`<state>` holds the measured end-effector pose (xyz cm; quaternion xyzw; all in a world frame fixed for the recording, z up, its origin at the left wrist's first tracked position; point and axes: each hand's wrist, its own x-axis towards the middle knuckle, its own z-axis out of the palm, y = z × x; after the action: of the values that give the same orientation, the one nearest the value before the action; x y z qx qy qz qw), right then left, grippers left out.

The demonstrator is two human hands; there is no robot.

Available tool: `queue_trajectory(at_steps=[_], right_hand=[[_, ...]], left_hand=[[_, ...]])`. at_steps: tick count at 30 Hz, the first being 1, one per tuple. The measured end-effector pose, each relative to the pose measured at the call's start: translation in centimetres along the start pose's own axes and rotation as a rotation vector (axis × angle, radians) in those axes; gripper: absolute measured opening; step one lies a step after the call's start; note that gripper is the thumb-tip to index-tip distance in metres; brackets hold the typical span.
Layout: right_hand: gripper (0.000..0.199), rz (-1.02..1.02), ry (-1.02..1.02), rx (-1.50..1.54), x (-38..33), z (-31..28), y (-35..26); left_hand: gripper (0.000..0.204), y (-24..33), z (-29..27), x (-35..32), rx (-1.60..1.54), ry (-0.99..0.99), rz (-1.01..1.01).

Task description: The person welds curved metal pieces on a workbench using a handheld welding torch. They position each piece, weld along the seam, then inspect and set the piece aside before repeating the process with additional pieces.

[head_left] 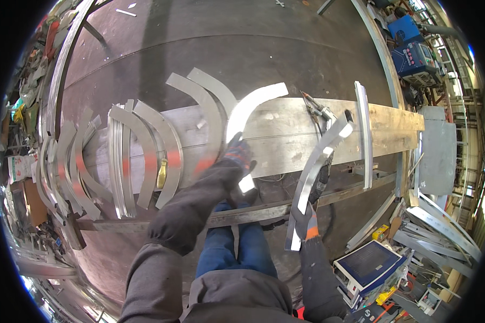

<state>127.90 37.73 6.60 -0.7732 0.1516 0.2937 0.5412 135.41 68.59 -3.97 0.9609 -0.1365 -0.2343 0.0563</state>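
My left hand, in a dark glove with an orange band, is closed around the bright curved metal strip. One end of that strip reaches up and right; the other shows below the hand. At the right, my gloved right hand grips the lower part of a curved metal channel, which stands tilted across the near edge of the planks. Two more curved metal strips lie just left of my left hand. A tool with a cable rests beyond the channel, partly hidden.
Wooden planks span a metal frame. Several curved strips lie at the left with a brass-coloured tool. A straight metal profile crosses the right end. A blue-and-white machine stands near right, a blue machine far right.
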Motion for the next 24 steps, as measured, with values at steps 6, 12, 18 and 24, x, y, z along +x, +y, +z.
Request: queue_trajectory(at_steps=[6, 12, 18, 24], right_hand=[[0.041, 0.056, -0.126, 0.128, 7.9, -1.9, 1.4], [0.084, -0.441, -0.177, -0.994, 17.9, -10.4, -0.1], [0.077, -0.759, -0.721, -1.522, 22.6, -12.8, -11.3], [0.052, -0.896, -0.755, -1.728, 24.3, -6.4, -16.7]], left_hand=[[0.055, -1.9, -4.0, -4.5, -0.064, 0.019, -0.138], [0.036, 0.4, -7.8, -8.9, -1.012, 0.625, -0.407], [0.041, 4.0, -4.2, -12.5, -1.522, 0.096, -0.423], [0.043, 21.7, 0.8, -10.0, -1.654, -0.023, -0.665]])
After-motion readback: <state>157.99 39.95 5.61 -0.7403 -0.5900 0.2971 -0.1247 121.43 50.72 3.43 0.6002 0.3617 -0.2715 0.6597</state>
